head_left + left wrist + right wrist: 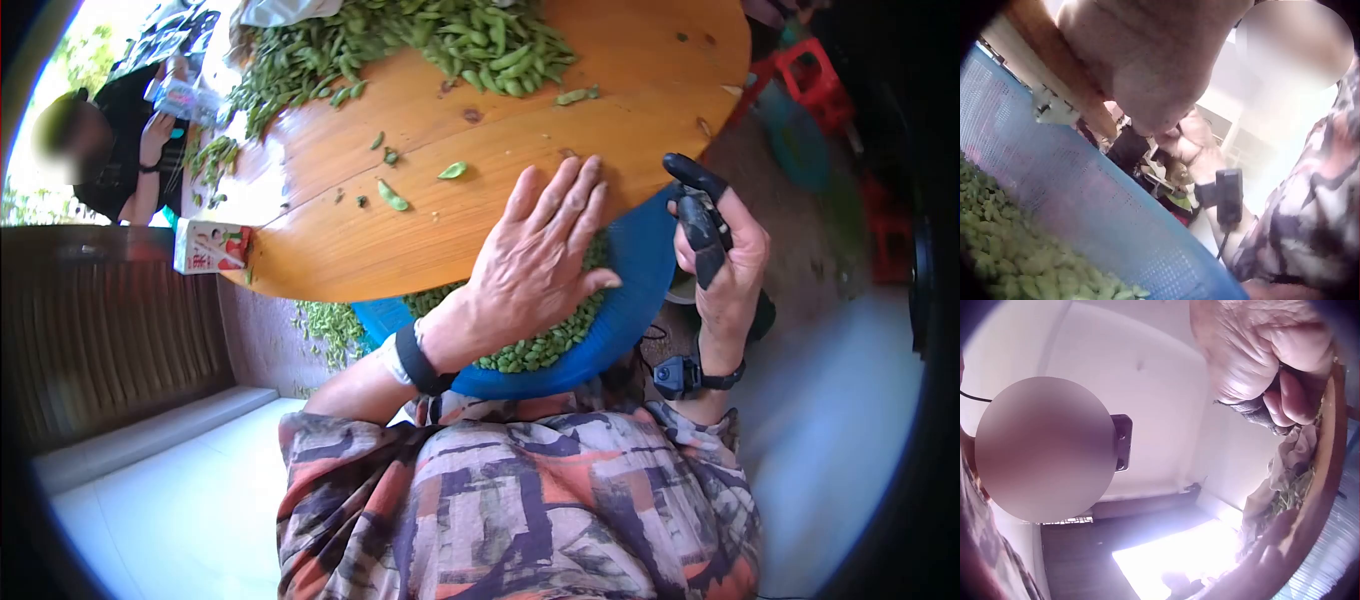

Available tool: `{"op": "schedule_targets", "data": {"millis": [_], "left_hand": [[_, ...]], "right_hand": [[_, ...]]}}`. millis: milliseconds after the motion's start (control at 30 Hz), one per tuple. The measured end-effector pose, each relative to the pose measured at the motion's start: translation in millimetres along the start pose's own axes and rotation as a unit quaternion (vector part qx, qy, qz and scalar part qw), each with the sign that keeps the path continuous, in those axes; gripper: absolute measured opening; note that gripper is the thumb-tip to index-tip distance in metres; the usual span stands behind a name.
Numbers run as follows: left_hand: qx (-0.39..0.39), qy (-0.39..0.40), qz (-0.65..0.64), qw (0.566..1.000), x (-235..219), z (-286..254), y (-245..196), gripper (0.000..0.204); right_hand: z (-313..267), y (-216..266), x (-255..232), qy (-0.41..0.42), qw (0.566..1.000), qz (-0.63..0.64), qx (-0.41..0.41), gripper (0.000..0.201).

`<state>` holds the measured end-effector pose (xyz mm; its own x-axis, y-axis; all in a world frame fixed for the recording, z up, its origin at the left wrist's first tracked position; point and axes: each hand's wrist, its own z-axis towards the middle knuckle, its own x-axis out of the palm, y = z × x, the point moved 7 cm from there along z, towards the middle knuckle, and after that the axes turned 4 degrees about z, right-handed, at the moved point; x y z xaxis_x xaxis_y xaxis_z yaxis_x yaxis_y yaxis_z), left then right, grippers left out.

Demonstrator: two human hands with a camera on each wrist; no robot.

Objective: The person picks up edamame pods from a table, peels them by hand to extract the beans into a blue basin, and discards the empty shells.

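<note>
The left hand [530,255] is lying straight-fingered over the near edge of the table [640,110]. Beneath that edge, a basket [643,270] is holding beans [530,347], presumably catching drops. Beside the table, the right hand [732,262] is bending its fingers; whether around anything, one cannot tell.

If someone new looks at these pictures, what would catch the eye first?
Probably the heap of green pods on the far side of the wooden table comes first. Next come the blue basket of green beans below the near edge, and the right hand, wearing black finger coverings.
</note>
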<state>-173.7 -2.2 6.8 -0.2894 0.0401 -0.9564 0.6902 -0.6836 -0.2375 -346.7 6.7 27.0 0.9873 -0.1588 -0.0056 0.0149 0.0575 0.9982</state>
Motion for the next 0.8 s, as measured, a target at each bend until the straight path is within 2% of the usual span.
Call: {"op": "schedule_targets", "data": {"millis": [33,100,200,233,300,333,400,433,500,533,600,633,700,767,800], "left_hand": [[0.020,-0.009,0.008,1.000,-3,2,4,0.081],[0.003,-0.016,0.039,0.999,-8,-3,32,0.077],[-0.080,-0.007,0.103,0.991,-24,-15,80,0.069],[-0.086,-0.009,0.109,0.990,-29,-21,93,0.069],[-0.181,0.003,0.145,0.973,-31,-44,130,0.065],[-0.185,0.000,0.148,0.971,-34,-56,140,0.065],[-0.266,-0.006,0.163,0.950,-43,-86,168,0.064],[-0.270,-0.009,0.165,0.949,-48,-102,175,0.064],[-0.354,0.008,0.191,0.916,-59,-144,191,0.063],[-0.354,0.005,0.191,0.916,-64,-162,195,0.063],[-0.411,0.057,0.345,0.842,-77,-189,198,0.058],[-0.408,0.053,0.344,0.844,-81,-189,194,0.058],[-0.365,-0.042,0.326,0.871,-101,-173,174,0.056],[-0.270,-0.084,0.223,0.933,-100,-123,135,0.063],[-0.223,-0.097,0.121,0.962,-94,-97,111,0.067]], "right_hand": [[0,1,4,0.004,1.000,-0.004,-0.003,0.033],[-4,-1,2,0.002,1.000,0.010,0.003,0.036],[-6,-8,-2,0.016,1.000,0.020,-0.018,0.037],[-6,-8,1,0.022,0.999,0.024,-0.022,0.037],[-10,-7,2,0.019,0.999,0.034,-0.019,0.036],[-9,-5,6,0.026,0.999,0.020,-0.030,0.035],[-8,-2,13,0.035,0.999,0.013,-0.025,0.035],[-7,-2,16,0.039,0.999,0.004,-0.017,0.034],[-7,0,21,0.047,0.999,0.001,-0.017,0.034],[-7,0,24,0.049,0.999,-0.002,-0.013,0.033],[-7,3,27,0.051,0.999,0.003,-0.008,0.033],[-7,4,29,0.052,0.999,0.009,-0.001,0.032],[-5,6,32,0.054,0.998,0.010,-0.008,0.032],[-5,10,33,0.057,0.998,0.005,-0.010,0.032],[-5,11,33,0.059,0.998,-0.005,-0.007,0.032]]}}
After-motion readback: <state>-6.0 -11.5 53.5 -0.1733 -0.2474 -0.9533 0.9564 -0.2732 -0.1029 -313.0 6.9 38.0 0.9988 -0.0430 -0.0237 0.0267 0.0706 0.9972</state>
